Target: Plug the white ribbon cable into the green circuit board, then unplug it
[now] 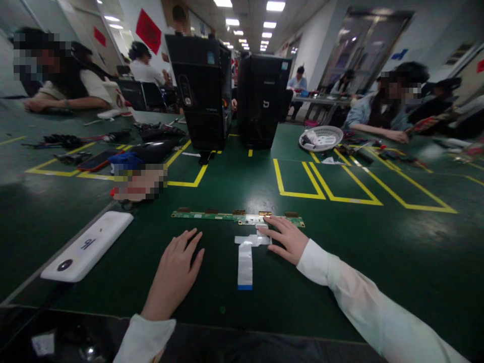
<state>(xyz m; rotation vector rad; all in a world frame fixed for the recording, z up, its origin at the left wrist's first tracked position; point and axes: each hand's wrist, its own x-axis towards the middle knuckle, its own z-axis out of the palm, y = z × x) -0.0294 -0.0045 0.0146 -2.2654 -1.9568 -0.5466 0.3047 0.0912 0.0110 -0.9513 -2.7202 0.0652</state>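
A long, narrow green circuit board (215,216) with copper-coloured tabs lies across the mat. From its middle a white flat ribbon cable (245,262) bends down toward the near edge and ends in a blue strip. My right hand (286,238) rests at the right part of the board, fingers spread, its fingertips on the board and the top of the cable. My left hand (175,269) lies on the mat to the left of the cable, fingers apart, holding nothing and touching neither the board nor the cable.
At the left lies a white device (88,244) marked 16. Two black computer towers (200,91) stand at the back. A white basket (321,137) sits back right on the green table (340,242). Tools and cables lie back left. Several people sit around.
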